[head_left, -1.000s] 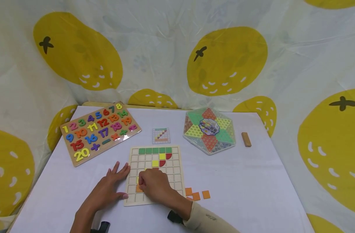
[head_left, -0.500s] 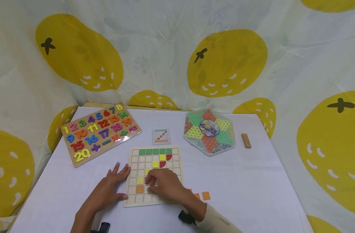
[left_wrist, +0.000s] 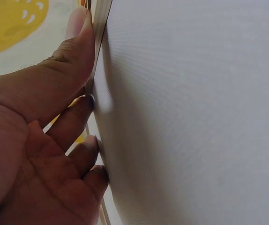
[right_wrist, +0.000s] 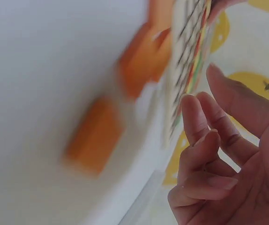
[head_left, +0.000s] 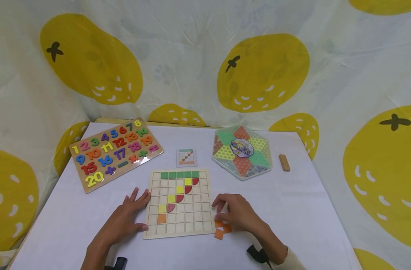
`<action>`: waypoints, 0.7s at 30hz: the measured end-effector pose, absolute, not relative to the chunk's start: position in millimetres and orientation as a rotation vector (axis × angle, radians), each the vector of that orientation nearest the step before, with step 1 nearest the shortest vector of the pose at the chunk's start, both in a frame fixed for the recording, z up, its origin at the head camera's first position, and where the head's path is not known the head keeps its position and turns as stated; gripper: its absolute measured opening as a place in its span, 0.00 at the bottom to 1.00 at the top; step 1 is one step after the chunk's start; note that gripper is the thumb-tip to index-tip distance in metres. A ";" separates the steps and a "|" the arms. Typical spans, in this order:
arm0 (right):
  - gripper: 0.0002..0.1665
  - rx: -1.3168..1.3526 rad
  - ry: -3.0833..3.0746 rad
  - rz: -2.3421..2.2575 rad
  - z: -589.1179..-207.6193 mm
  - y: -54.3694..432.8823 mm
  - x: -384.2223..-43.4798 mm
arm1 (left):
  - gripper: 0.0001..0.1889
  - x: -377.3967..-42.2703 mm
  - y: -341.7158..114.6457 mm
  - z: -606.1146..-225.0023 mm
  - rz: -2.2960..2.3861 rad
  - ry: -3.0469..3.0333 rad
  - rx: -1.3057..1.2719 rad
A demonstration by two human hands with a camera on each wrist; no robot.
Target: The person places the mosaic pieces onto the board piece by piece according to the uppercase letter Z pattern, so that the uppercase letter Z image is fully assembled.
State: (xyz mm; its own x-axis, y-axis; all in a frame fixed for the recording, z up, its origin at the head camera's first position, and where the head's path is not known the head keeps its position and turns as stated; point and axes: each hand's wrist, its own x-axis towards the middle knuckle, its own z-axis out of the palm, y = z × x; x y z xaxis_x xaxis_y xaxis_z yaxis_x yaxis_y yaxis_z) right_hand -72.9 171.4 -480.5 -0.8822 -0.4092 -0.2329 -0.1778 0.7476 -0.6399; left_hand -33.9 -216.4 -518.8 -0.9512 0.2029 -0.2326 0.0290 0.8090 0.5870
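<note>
A wooden grid board [head_left: 178, 236] lies in front of me. On it are a row of green square tiles [head_left: 180, 175], a diagonal of yellow squares [head_left: 171, 198] with red quarter-round tiles [head_left: 180, 198] beside them, and one orange square [head_left: 162, 218]. My left hand [head_left: 124, 219] rests along the board's left edge, fingers spread and thumb at the lower corner. Just right of the board, my right hand [head_left: 237, 213] hovers over loose orange square tiles [head_left: 218, 234], thumb and index apart. Nothing shows between its fingertips in the right wrist view, where the orange tiles [right_wrist: 94, 136] look blurred.
A small pattern card [head_left: 186, 158] lies behind the board. A number puzzle board [head_left: 115, 153] sits at back left, and a hexagonal Chinese checkers set [head_left: 242, 152] at back right. Farther right is a wooden block [head_left: 284, 162]. A patterned cloth [head_left: 192, 56] hangs behind the table.
My right hand has left the board and swung right to the loose orange tiles, uncovering the lowest red quarter-round beside the yellow square. The left hand has stayed in place.
</note>
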 end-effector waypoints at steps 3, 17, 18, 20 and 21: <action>0.16 -0.389 2.591 -0.830 -483.6 185.0 -69.2 | 0.56 -33.1 -216.0 -517.4 0.877 2.712 0.186; 0.13 -0.432 2.628 -0.726 -497.6 189.7 -66.5 | 0.56 -32.0 -214.6 -517.0 0.889 2.729 0.210; 0.13 -0.437 2.630 -0.729 -497.9 189.1 -66.9 | 0.56 -32.0 -214.5 -517.2 0.888 2.726 0.198; 0.14 -0.459 2.627 -0.737 -498.9 187.5 -66.9 | 0.57 -32.1 -214.5 -517.6 0.881 2.728 0.189; 0.15 -0.475 2.626 -0.734 -499.7 186.7 -66.5 | 0.57 -32.1 -214.6 -517.8 0.876 2.727 0.185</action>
State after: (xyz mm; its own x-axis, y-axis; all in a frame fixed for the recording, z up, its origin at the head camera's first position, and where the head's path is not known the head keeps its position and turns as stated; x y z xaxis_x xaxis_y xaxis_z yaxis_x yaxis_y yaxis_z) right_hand -66.5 186.7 -499.7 -0.8741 -0.4112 -0.2586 -0.2173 0.8072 -0.5488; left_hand -32.1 -214.6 -517.8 -0.9553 0.2021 -0.2156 0.0388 0.8089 0.5867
